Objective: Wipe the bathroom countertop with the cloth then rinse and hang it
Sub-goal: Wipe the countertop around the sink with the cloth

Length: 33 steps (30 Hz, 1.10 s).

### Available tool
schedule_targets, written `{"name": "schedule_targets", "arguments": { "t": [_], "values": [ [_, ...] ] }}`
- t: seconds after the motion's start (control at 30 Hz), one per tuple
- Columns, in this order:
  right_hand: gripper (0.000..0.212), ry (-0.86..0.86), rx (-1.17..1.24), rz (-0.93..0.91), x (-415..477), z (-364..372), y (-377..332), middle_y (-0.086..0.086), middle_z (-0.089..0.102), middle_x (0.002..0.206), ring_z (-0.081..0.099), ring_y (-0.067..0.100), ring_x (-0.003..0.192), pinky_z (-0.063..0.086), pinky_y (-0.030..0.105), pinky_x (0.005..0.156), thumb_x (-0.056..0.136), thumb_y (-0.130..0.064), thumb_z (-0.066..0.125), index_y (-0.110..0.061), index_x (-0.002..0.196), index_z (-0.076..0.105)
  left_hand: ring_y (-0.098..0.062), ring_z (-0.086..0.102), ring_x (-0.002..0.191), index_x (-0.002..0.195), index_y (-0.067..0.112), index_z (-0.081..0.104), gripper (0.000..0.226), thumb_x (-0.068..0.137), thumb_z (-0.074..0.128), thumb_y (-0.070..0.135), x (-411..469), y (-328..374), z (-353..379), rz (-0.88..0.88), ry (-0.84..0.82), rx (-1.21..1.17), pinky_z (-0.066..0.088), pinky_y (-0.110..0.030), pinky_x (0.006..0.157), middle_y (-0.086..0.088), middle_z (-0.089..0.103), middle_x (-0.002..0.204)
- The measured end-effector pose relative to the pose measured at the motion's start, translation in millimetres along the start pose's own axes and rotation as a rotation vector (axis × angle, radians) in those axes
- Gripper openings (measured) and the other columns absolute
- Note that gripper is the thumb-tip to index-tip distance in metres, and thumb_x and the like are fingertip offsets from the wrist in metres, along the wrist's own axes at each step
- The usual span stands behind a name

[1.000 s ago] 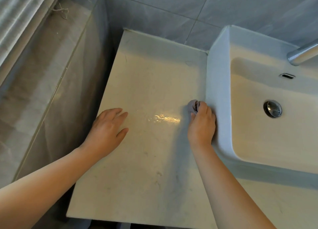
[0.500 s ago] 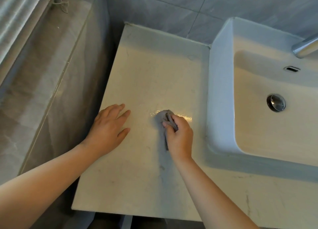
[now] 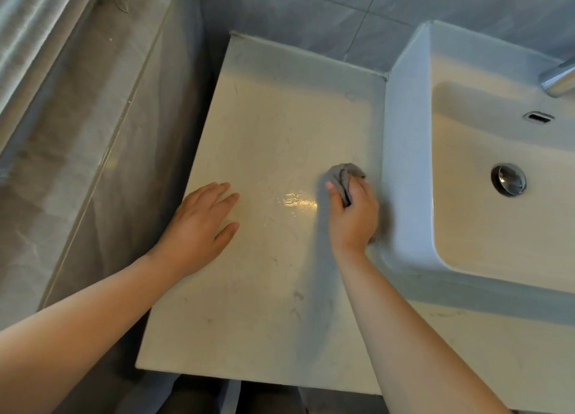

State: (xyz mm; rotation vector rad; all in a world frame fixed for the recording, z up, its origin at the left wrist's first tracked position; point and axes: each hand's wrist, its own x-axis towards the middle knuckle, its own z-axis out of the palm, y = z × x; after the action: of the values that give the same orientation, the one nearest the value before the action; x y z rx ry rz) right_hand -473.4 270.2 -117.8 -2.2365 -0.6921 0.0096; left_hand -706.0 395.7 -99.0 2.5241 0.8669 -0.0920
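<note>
The pale marble countertop [image 3: 273,127] fills the middle of the head view, with a wet glint near its centre. My right hand [image 3: 353,217] is closed around a bunched grey cloth [image 3: 342,177] and presses it on the counter close to the sink's left wall. Only the cloth's front folds show past my fingers. My left hand [image 3: 199,227] lies flat on the counter's left part, fingers slightly spread, holding nothing.
A white raised basin [image 3: 407,152] stands at the right, with a chrome drain [image 3: 508,179], an overflow slot [image 3: 538,117] and a faucet spout [image 3: 557,79] at the far right. Grey tiled walls run behind and along the left. The counter's front edge [image 3: 249,376] drops to a dark gap.
My right hand swept the cloth left from the sink wall to the counter's middle, and has now come back right beside the sink. My left hand stayed flat in place.
</note>
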Motion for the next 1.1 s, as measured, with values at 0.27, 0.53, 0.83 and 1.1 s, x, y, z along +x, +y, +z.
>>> {"name": "schedule_targets", "arguments": {
  "t": [0.27,0.53,0.83,1.1],
  "values": [
    [0.028,-0.264,0.295,0.077,-74,14,-45,-0.013,0.043,0.058,0.039,0.008,0.056,0.035,0.028,0.054,0.083,-0.025,0.070,-0.019,0.061,0.052,-0.022,0.023,0.138,0.137,0.010,0.046,0.047,0.093,0.053,0.024,-39,-6,4,-0.191,0.182,-0.194,0.020,-0.030,0.110,-0.007,0.032,0.150],
    [0.014,-0.079,0.234,0.120,13,-16,-26,-0.011,0.050,0.066,0.044,0.004,0.063,0.039,0.024,0.060,0.088,-0.019,0.064,-0.016,0.074,0.062,-0.019,0.021,0.139,0.143,0.008,0.037,0.053,0.094,0.050,0.026,-47,-10,8,-0.224,0.176,-0.183,0.020,-0.027,0.110,-0.004,0.027,0.152],
    [0.010,-0.188,0.187,-0.012,-50,37,-49,-0.009,0.056,0.073,0.048,0.009,0.069,0.037,0.023,0.062,0.086,-0.019,0.065,-0.010,0.082,0.065,-0.020,0.033,0.133,0.144,0.007,0.034,0.055,0.094,0.051,0.023,-58,-18,12,-0.271,0.198,-0.241,0.026,-0.024,0.104,-0.004,0.027,0.150],
    [0.012,-0.358,0.417,0.136,-54,18,-76,-0.021,0.068,0.074,0.055,-0.008,0.070,0.045,0.013,0.067,0.080,-0.011,0.072,-0.013,0.092,0.075,-0.018,0.036,0.131,0.148,0.012,0.027,0.059,0.095,0.049,0.026,-66,-17,24,-0.307,0.214,-0.303,0.029,-0.023,0.103,-0.002,0.024,0.151]
  ]
}}
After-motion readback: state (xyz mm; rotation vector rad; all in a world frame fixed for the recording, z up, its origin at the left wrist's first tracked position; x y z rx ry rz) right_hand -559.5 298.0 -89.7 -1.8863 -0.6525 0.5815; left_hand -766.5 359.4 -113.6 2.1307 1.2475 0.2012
